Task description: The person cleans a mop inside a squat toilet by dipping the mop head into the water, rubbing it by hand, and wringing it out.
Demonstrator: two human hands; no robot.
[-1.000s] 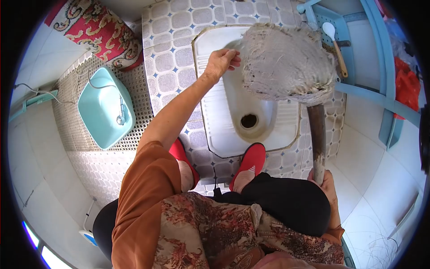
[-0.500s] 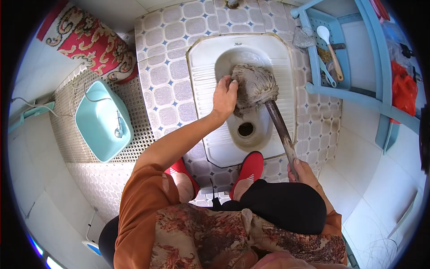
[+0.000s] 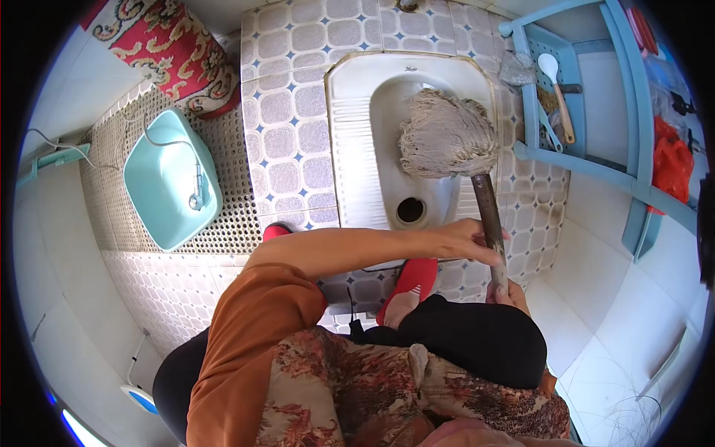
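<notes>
A grey string mop [image 3: 447, 138] lies with its wet head over the basin and right rim of the white squat toilet [image 3: 354, 156]. Its dark, worn handle slants down toward me. My left hand [image 3: 471, 242] reaches across and closes round the middle of that handle, thumb in front and fingertips showing beyond it. Lower down, near my knee, my right hand [image 3: 512, 296] grips the handle's end, partly hidden by my leg. The round drain hole [image 3: 410, 211] shows below the mop head.
A turquoise basin [image 3: 165, 201] with a shower head inside stands on a perforated mat at left, by a rolled red patterned rug [image 3: 179, 56]. On the right is a blue rack [image 3: 633, 97] holding a white spoon [image 3: 549, 67] and a red bag [image 3: 672, 160]. My red shoes stand before the toilet.
My left hand has left the mop head and moved down and right onto the handle. The mop head has shifted slightly right and spread out. My right hand keeps its grip.
</notes>
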